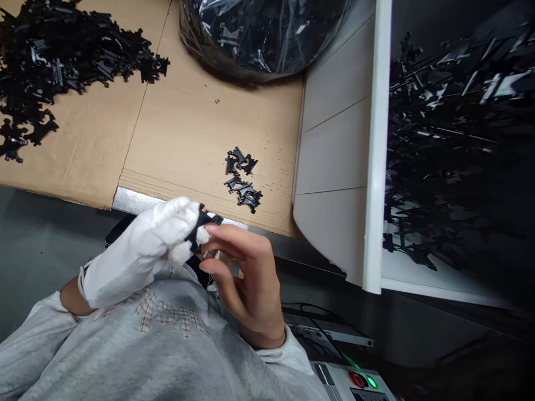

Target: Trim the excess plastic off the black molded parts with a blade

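My left hand [144,248], in a white glove, pinches a small black plastic part [199,224] close to my chest. My bare right hand [246,278] is curled beside it, fingertips touching the same part and closed on a small silvery piece [217,255]. Both hands hover just off the near edge of the cardboard-covered table [184,128]. A small cluster of the same black parts [242,178] lies on the cardboard just beyond my hands.
A big heap of black parts [62,61] covers the far left of the cardboard. A clear plastic bag of parts [259,33] sits at the back. A white bin [355,167] full of black parts [455,139] stands at right. A control box with red and green buttons [361,380] is below.
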Tool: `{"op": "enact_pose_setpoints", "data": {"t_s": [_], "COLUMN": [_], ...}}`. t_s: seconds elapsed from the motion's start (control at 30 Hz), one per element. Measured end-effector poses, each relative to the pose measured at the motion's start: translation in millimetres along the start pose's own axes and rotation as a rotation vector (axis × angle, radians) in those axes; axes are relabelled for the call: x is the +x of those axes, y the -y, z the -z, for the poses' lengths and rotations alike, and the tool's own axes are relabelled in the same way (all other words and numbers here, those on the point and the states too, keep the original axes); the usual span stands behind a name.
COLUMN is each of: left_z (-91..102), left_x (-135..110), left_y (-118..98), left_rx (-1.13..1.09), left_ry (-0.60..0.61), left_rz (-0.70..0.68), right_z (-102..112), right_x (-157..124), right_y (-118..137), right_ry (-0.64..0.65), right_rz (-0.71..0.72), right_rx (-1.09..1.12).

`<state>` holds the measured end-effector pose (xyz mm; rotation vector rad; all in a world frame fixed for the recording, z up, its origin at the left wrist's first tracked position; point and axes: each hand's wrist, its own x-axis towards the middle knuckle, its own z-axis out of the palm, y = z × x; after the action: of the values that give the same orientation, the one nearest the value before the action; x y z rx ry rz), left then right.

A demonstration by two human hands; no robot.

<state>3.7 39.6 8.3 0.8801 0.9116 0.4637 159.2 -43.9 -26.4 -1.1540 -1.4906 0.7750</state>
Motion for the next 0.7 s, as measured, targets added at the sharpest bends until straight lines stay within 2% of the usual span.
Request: {"op": "enact_pose_setpoints", "data": {"t_s": [0.1,0.2,0.33,0.4,0.5,0.7], "left_z": [0.1,4.1,26.1,37.7,39.6,13.7], "left_x": [1,1,-6,-10,-11,-4], "left_y": [0,3,25,37,39,12], "left_rx": [-0.12,-0.131,-0.016,0.014,0.041,0.078], "left_ry": [0.041,0.039,-0.24,-0.307,-0.27,-0.034], "left_rz": [0.057,0.027,-0.062,-0.084,-0.11,-0.228], "right_z": [-1,-2,-2,-2,-2,-2], "right_x": [1,2,4,4,5,0], "right_y": [1,3,3,2,2,3], "right_ry": [0.003,0.007,0.009,-0.002,-0.013,-0.006], "right_rz": [-0.008,-0.005,0.005,0.003,-0.004,-0.014], "right_rx": [-0.01,0.014,0.015,0.016,0.039,0.026]}}
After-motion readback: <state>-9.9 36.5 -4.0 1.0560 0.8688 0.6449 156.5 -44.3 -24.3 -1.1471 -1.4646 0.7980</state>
